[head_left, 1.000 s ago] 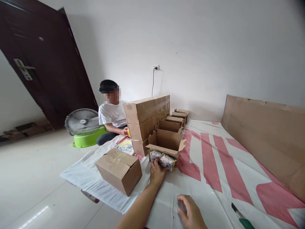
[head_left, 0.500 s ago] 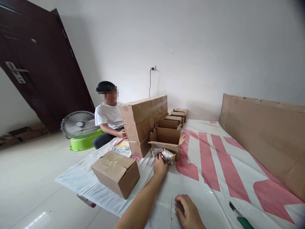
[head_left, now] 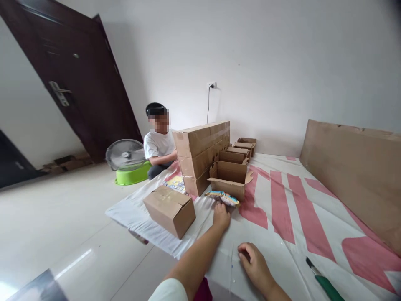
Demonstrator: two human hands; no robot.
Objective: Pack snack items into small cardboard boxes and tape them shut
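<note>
My left hand (head_left: 222, 215) reaches forward over the cloth with its fingers at small, shiny packets (head_left: 223, 197), blue and yellow along the edge. It grips their near side; the fingertips are partly hidden. The packets are in front of an open cardboard box (head_left: 228, 188) whose flaps stand up. My right hand (head_left: 255, 263) rests on the cloth near the front edge, fingers loosely bent, thumb apart, holding nothing. To its right lies a utility knife (head_left: 326, 282) with a green handle.
A closed carton (head_left: 169, 211) sits left of my arm. Stacked taped cartons (head_left: 200, 156) stand beyond it, beside a row of open boxes. A co-worker (head_left: 159, 146) sits behind the stack, near a fan (head_left: 125, 154). A large cardboard sheet (head_left: 351, 179) stands at right.
The view has swung left, so things appear further right. The packets in my left hand have tipped, showing their edges now. My right hand stays low on the cloth.
</note>
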